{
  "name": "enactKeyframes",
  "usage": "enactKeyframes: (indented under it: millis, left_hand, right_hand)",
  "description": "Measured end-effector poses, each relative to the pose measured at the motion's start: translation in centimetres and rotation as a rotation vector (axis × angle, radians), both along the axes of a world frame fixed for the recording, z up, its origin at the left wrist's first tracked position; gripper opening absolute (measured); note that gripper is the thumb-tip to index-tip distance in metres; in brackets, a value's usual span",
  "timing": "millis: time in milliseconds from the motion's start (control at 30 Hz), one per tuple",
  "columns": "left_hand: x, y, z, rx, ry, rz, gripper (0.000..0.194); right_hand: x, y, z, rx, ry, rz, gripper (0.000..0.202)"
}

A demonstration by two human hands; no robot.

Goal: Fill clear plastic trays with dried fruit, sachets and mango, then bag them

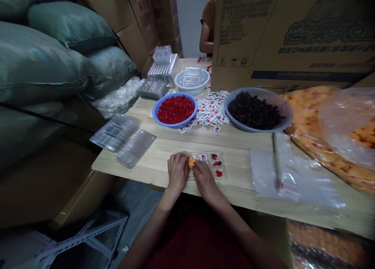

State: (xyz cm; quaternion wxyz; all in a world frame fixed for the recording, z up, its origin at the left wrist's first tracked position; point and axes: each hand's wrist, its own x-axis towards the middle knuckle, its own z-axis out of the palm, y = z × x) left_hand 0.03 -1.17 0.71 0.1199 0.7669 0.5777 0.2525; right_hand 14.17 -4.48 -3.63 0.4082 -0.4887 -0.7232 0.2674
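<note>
Both hands (177, 170) (205, 177) pinching orange piece (191, 162) near table's (123, 163) front edge, bare wood left and right

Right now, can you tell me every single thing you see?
Table: one, pale wood, middle
Orange piece: one, orange, front
Filled tray: one, clear, front; red and dark pieces
Blue bowl: one, blue, centre; red pieces
Bigger bowl: one, grey-blue, right; dark pieces
Pale bowl: one, light blue, back; clear trays
Packets: many, white-red, between bowls
Tray stacks: several, clear, left
Flat bags: some, clear, right
Big bags: some, orange contents, far right
Boxes: several, brown, around
Sacks: several, green, left
Rack: one, whitish, lower left
Person: one, brown top, back
Left grip: one, bare, on orange piece
Right grip: one, bare, likewise
</note>
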Motion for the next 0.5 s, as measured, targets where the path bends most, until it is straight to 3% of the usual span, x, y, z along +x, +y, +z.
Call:
enactKeyframes:
  millis: [133,200,333,400,500]
  left_hand:
    - [-0.8,0.2,-0.2,-0.025,0.069,-0.095,0.029]
    - [-1.1,0.2,-0.2,-0.029,0.113,-0.08,0.03]
    - [-0.2,-0.8,1.4,0.008,0.037,-0.026,0.029]
    - [1.4,-2.0,2.5,0.031,-0.083,-0.126,0.035]
    - [4.4,-3.4,3.2,0.058,-0.144,-0.459,0.05]
  right_hand:
    - [-0.1,-0.6,0.2,-0.006,-0.022,0.006,0.04]
    - [-0.1,-1.0,0.4,-0.031,0.017,0.003,0.036]
    - [0.0,-1.3,1.7,-0.167,0.301,-0.065,0.026]
    - [0.4,-0.9,3.0,-0.336,0.607,-0.141,0.031]
    - [2.0,-0.5,5.2,-0.599,1.078,-0.084,0.049]
